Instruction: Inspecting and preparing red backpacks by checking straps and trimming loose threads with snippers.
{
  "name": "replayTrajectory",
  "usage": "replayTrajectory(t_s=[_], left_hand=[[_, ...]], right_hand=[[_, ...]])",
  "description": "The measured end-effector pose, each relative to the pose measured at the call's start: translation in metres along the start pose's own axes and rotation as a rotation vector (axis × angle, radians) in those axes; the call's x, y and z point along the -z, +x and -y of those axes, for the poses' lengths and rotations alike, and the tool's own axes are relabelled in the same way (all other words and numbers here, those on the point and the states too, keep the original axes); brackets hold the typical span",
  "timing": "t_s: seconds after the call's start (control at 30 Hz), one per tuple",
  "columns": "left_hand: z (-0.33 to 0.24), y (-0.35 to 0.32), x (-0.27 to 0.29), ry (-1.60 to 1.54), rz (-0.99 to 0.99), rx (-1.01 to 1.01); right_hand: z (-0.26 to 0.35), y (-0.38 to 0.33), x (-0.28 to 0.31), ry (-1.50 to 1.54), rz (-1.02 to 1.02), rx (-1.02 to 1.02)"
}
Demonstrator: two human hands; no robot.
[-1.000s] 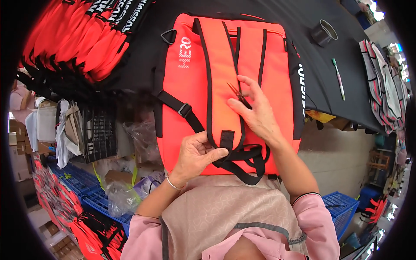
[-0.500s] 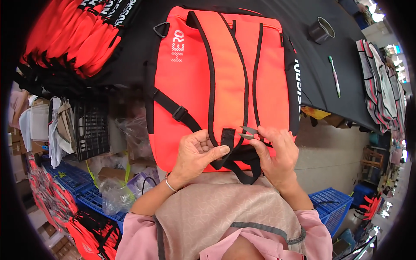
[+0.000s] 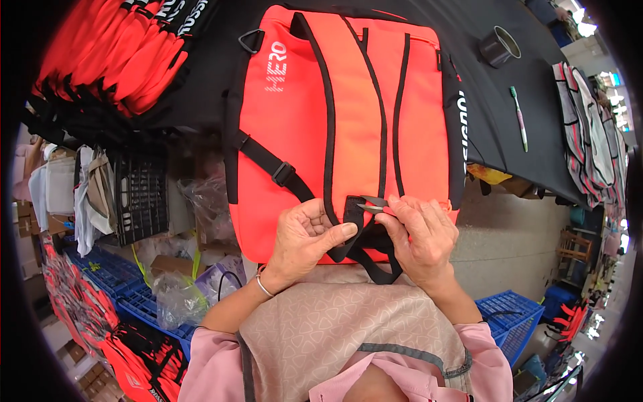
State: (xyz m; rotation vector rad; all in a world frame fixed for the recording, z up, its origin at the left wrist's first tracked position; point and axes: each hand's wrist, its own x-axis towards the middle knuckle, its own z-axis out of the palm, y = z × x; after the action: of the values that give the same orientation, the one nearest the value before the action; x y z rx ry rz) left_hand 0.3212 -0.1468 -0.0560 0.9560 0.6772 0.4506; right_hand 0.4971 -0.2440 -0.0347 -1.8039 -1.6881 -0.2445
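A bright red-orange backpack with black trim lies on the dark table, its bottom end toward me. My left hand pinches the lower end of its padded shoulder strap, thumb pressed beside a black webbing tab. In my right hand is a small pair of thread snips, held between thumb and fingers. The blades are slightly apart, and their tips reach the edge of the black tab. Black webbing with a buckle runs down to the left hand. Another webbing loop hangs below the hands.
A dark cup and a toothbrush lie on the table at right. Stacked red bags are far left, grey pieces far right. Below stand a black crate and a blue crate.
The snips in my right hand have moved left, from beside the black tab to its edge. My left hand keeps its grip; the backpack has shifted very slightly.
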Motion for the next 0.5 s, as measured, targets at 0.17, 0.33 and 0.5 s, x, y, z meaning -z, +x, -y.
replayTrajectory(t_s=[0.17, 0.33, 0.5], left_hand=[[0.0014, 0.0013, -0.0018, 0.006, -0.045, -0.031], [0.0015, 0.0022, -0.0013, 0.025, -0.043, -0.037], [0.0011, 0.0027, -0.0024, 0.039, -0.046, -0.036]], right_hand=[[-0.0012, -0.0011, -0.0022, 0.008, -0.010, -0.004], [-0.0019, -0.0009, -0.0023, 0.030, 0.001, -0.020], [-0.0022, -0.0005, -0.0036, 0.036, 0.002, -0.020]])
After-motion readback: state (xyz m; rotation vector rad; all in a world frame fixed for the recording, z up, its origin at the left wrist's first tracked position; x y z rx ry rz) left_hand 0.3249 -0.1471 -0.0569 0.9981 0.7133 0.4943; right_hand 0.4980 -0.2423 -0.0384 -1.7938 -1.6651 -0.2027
